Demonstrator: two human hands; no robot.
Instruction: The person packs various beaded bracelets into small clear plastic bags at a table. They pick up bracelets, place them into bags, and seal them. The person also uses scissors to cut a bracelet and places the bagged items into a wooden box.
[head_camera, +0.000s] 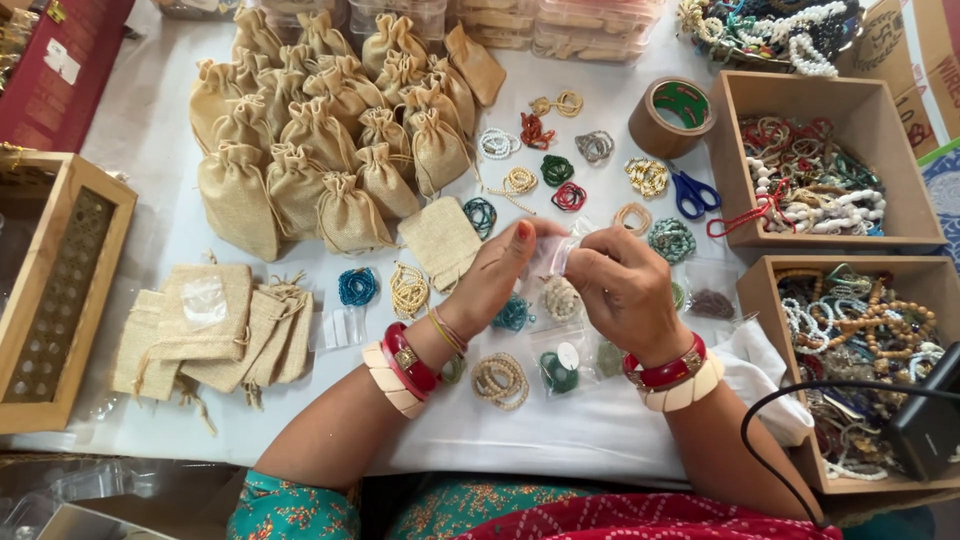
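My left hand (497, 272) and my right hand (625, 290) meet over the middle of the white table, both pinching a small clear plastic pouch (555, 252). A pale bead bracelet (560, 297) hangs or lies just below the pouch between my hands. Both wrists wear red and cream bangles. Coiled bead bracelets in green, white, red and gold lie around my hands, some in clear pouches, such as a dark green one (558, 371). A flat jute pouch (441, 238) lies just left of my left hand.
A heap of filled jute drawstring bags (320, 130) sits at the back left, flat jute pouches (210, 325) at front left. Two wooden boxes (905, 235) of bead strings stand on the right. Blue scissors (692, 192), brown tape roll (670, 117), a wooden lattice box (60, 290).
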